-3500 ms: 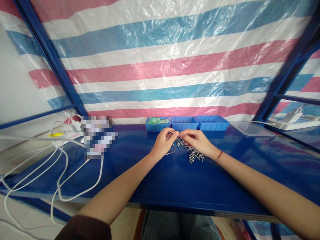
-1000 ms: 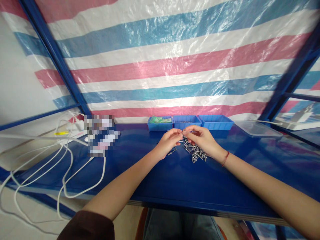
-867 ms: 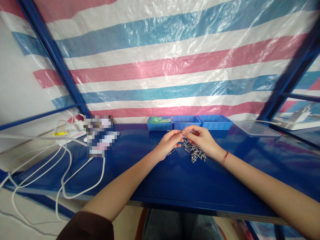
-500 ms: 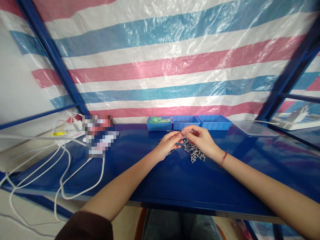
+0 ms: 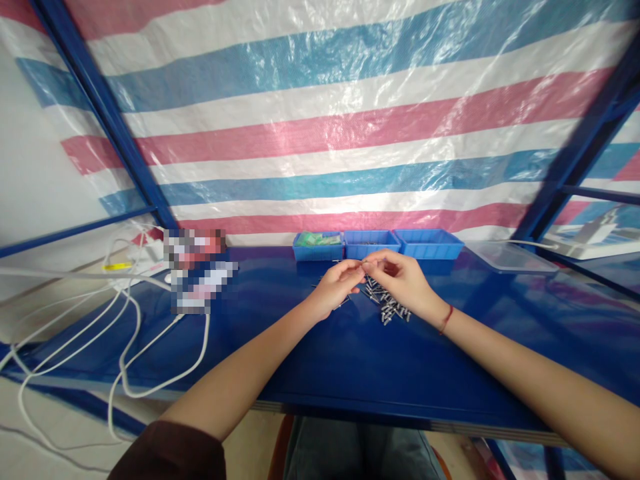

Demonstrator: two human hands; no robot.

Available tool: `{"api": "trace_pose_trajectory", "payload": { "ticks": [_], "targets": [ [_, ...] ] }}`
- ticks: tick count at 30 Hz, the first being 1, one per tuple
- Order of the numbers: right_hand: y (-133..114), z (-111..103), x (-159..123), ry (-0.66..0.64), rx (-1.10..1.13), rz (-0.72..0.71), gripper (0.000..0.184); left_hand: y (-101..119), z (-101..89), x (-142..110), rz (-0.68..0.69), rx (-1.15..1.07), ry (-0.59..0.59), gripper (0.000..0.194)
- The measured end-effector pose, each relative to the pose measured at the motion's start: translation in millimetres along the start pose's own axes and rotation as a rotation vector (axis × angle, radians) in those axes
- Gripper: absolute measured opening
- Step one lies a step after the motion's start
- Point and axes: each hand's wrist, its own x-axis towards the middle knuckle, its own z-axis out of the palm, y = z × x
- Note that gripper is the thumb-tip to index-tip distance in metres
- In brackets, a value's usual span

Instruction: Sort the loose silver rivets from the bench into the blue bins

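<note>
Fingertips of my left hand (image 5: 339, 288) and my right hand (image 5: 397, 277) meet in a pinch over the blue table. Both hands are closed, and whatever lies between the fingertips is too small and covered to make out. Below and beside my right hand is a heap of small silver metal pieces that look like rivets or screws (image 5: 393, 308). A few more thin metal pieces (image 5: 343, 303) lie around my left hand, partly hidden by it.
Behind my hands stand three blue bins in a row: one with green-and-white packets (image 5: 319, 252), a middle bin (image 5: 371, 252) with small metal parts, and a right bin (image 5: 429, 249). A clear lid (image 5: 510, 257) lies right. White cables (image 5: 131, 333) cross the left side.
The fingertips of both hands have drawn slightly closer and now touch. My left fingers have curled in a little; the heap looks the same.
</note>
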Motion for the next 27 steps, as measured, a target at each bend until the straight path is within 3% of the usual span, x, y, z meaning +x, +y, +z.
{"api": "trace_pose_trajectory", "payload": {
  "ticks": [6, 12, 20, 23, 25, 27],
  "targets": [
    [-7, -3, -2, 0.005, -0.207, -0.142, 0.017, -1, -1.9, 1, 0.065, 0.094, 0.007, 0.034],
    [-9, -6, -1, 0.045, -0.325, -0.197, 0.014, 4, 0.3, 1, 0.176, 0.123, 0.121, 0.033],
    [2, -3, -2, -0.051, -0.226, -0.117, 0.023, 11, 3.7, -2, 0.305, 0.156, 0.18, 0.026],
    [3, 1, -2, -0.079, -0.082, 0.013, 0.027, 10, 4.3, -1, 0.283, 0.189, 0.182, 0.026],
    [9, -1, 2, -0.022, 0.034, 0.136, 0.03, 8, 2.9, 0, 0.256, 0.242, 0.181, 0.027],
    [22, -10, 10, 0.116, 0.079, 0.238, 0.031, 5, 0.4, 1, 0.241, 0.336, 0.174, 0.029]
  ]
}}
